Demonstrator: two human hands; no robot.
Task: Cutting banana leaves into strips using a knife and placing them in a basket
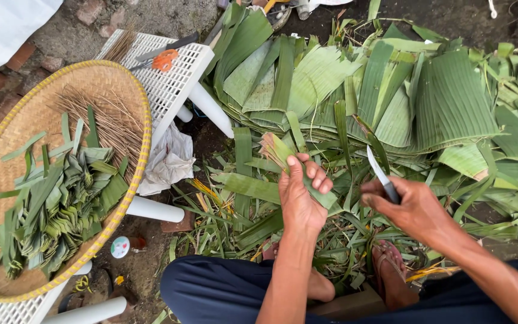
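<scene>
I see the left hand (300, 198) raised, fingers pinched on a folded leaf strip (283, 157). The right hand (412, 210), just beside it, is clenched on a knife (381, 175), blade up. Left of the strip, a woven tray (128, 90) holds folded leaves (61, 207) and thin sticks (112, 123).

left hand (300, 195): grip closed, thumb up | right hand (412, 210): fist grip

Round woven bamboo tray (7, 180) bearing folded green leaf pieces (61, 210) and thin brown sticks (112, 123), resting on white slatted plastic stool (172, 81). Orange-handled scissors (164, 59) on stool. Crumpled white paper (169, 161) beneath. Small round tin (120, 246) on ground.
</scene>
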